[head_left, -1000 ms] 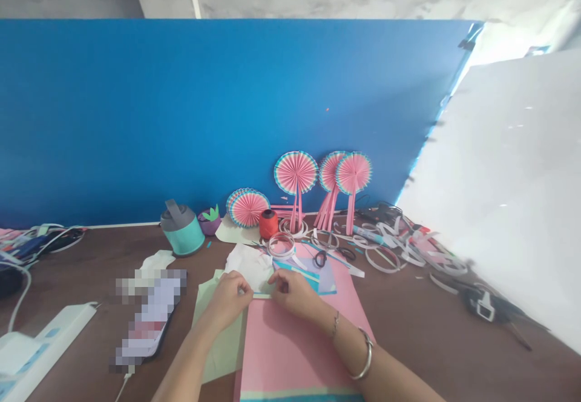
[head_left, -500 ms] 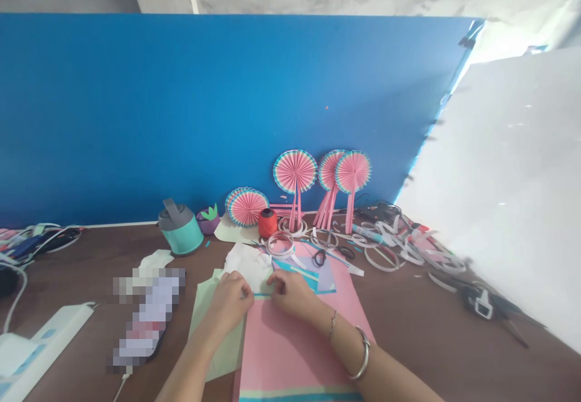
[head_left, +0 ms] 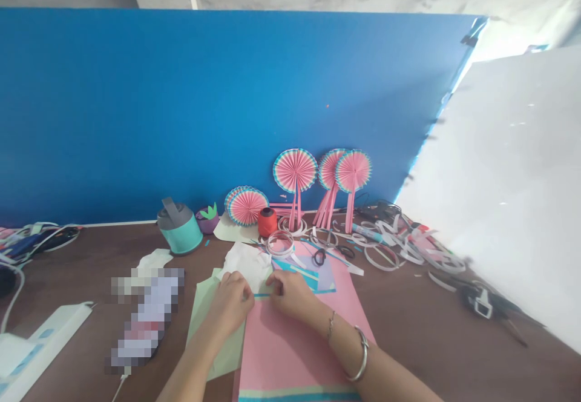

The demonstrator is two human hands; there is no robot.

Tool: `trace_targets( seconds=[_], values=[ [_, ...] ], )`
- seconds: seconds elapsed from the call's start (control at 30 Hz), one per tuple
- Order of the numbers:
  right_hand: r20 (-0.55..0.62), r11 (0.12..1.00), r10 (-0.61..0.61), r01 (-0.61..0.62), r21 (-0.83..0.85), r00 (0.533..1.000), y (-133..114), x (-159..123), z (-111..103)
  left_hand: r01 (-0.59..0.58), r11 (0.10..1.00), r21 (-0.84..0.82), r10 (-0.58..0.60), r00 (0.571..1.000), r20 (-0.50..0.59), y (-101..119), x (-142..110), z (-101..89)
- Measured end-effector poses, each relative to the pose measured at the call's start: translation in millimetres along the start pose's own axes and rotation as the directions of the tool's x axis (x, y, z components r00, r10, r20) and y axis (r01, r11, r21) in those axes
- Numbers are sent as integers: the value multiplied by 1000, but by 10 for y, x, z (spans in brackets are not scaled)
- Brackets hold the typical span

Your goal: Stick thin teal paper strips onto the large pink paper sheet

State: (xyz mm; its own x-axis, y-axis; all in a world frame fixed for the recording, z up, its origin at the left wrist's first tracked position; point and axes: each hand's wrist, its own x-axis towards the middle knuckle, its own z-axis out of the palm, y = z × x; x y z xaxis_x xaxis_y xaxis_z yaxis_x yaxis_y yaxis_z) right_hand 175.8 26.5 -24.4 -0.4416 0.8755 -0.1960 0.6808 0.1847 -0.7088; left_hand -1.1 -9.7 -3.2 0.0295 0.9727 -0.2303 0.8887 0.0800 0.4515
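Note:
A large sheet of pink paper (head_left: 290,359) lies before me, with pale green and blue bands along its near edge and a blue band at its far edge. My left hand (head_left: 232,300) is closed in a pinch at the left end of that far edge. A short way to its right, my right hand (head_left: 293,294) pinches along the same blue band, fingers curled. The fingertips are partly hidden. Just beyond the hands sit a crumpled white tissue (head_left: 247,261) and blue and lilac paper pieces (head_left: 324,273). Pale green paper (head_left: 224,353) sticks out beneath my left forearm.
Pleated pink paper fans (head_left: 295,171) lean on the blue partition (head_left: 181,105). Behind the papers are a red thread spool (head_left: 267,223), tape rolls (head_left: 280,244) and scissors (head_left: 320,257). Paper strips (head_left: 384,257) clutter the right; a teal container (head_left: 181,235) and power strip (head_left: 49,350) stand left.
Both hands stay at the far edge of the pink paper with almost no movement. The view has shifted very slightly.

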Motion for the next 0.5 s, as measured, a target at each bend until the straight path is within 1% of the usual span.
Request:
trace_targets(
  seconds=[0.13,0.3,0.4,0.5],
  values=[
    [36,999,38,-37,-38,999,-98,-36,-36,-5,1000,21,5,1000,8,30,-6,-10],
    [32,986,120,-115,-124,992,-193,-72,-131,-24,999,33,24,1000,7,19,-19,8],
    [31,976,182,-177,-126,983,-172,-76,-197,-27,999,42,28,1000,-8,10,-22,19],
    [14,967,229,-226,-115,973,-97,-68,-266,-19,999,38,19,1000,-10,20,-25,15]
  ],
)
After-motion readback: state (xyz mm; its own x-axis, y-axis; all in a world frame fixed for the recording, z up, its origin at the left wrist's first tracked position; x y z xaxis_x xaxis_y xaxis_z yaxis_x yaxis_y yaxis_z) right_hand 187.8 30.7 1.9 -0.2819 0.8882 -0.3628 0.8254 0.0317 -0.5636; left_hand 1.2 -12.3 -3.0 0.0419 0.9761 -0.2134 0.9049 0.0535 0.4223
